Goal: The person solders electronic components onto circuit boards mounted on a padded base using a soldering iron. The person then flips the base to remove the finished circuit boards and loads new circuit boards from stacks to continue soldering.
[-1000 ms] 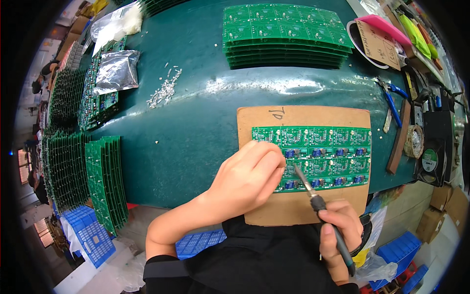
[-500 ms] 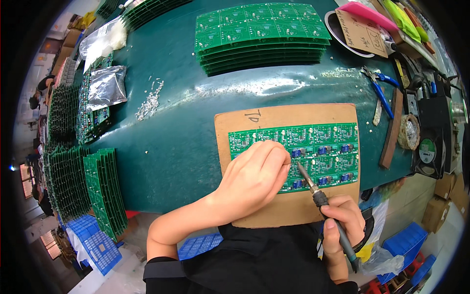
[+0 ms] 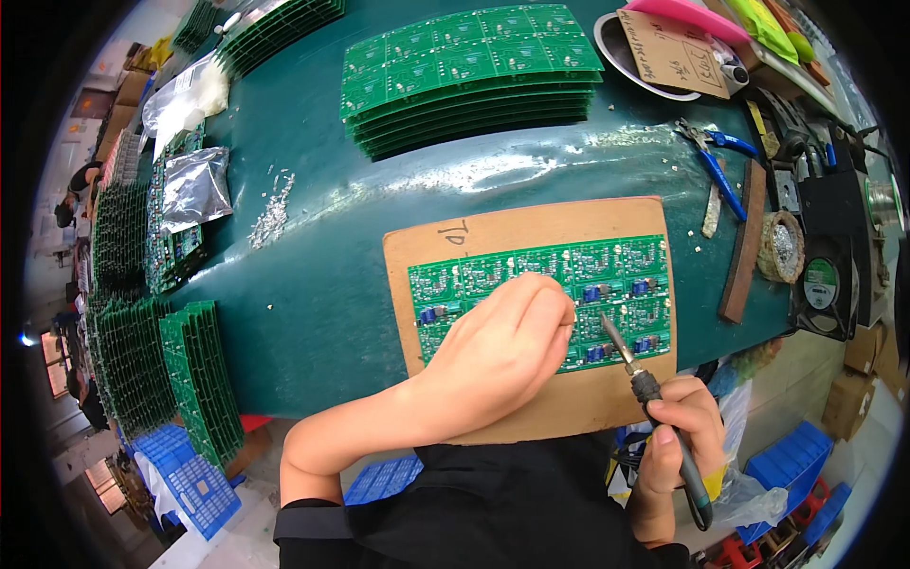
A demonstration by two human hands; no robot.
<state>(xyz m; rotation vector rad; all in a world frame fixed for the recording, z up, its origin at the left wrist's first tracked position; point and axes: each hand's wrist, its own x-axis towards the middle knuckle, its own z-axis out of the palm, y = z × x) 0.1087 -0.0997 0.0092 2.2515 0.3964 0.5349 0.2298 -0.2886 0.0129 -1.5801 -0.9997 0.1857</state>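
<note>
on the brown backing board (image 3: pixel 531 237) near the bench's front edge lies a green panel of circuit boards (image 3: pixel 607 270). the left hand (image 3: pixel 502 346) rests curled on it, fingers bunched together; whether they pinch anything i cannot tell. the right hand (image 3: pixel 678 441) is clamped round a soldering iron (image 3: pixel 649 389), its tip just over the panel. this looks like joint soldering; it calls for a steady tip. the dark green bench top (image 3: pixel 313 228) carries a stack of boards (image 3: pixel 469 71), blue pliers (image 3: pixel 716 161) and a small fan (image 3: pixel 825 284).

- Green circuit board panel (image 3: pixel 531 275), blue parts dotted on it
- Tan backing board (image 3: pixel 531 223)
- Dark green table (image 3: pixel 322 247)
- Blue-handled pliers (image 3: pixel 718 171)
- Blue crates (image 3: pixel 194 479)
</note>
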